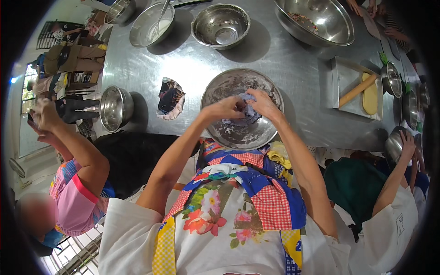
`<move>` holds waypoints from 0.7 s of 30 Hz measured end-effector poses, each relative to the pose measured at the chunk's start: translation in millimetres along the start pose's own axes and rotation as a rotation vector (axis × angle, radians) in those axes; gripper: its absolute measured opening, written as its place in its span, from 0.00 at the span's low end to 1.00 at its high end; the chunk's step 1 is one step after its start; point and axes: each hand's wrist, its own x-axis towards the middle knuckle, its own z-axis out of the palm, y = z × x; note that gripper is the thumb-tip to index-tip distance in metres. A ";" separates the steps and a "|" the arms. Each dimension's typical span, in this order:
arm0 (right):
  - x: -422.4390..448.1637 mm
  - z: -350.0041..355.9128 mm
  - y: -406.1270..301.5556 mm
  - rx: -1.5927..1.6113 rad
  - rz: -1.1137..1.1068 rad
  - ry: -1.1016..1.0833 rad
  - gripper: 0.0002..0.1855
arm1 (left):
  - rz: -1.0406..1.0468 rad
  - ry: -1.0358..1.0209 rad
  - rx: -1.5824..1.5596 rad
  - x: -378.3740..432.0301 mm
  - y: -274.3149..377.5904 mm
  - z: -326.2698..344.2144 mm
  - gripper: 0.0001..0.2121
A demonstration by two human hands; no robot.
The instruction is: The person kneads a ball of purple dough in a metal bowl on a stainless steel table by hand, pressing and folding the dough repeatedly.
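Note:
A wide steel mixing bowl (213, 86) stands in front of me at the table's near edge, its inner wall smeared with pale residue and crumbs. In it lies a lavender-grey lump of what looks like dough (252, 115). My left hand (227, 107) reaches in from the left, fingers bent onto the lump. From the right, my right hand (263, 102) pinches the upper part of the same lump. The fingers of both hands nearly meet and cover part of it.
Left of the bowl lies a dark patterned cloth with a frilled edge (171, 99). Behind are a steel bowl (220, 25), a bowl with a whisk (151, 27) and a large bowl with sprinkles (314, 22). A rolling pin (357, 90) rests in a metal tray (343, 67). People stand on both sides.

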 end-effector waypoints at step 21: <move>-0.4 -12.0 3.5 0.039 -0.030 -0.291 0.22 | 0.055 0.638 0.394 -33.3 -19.7 64.4 0.31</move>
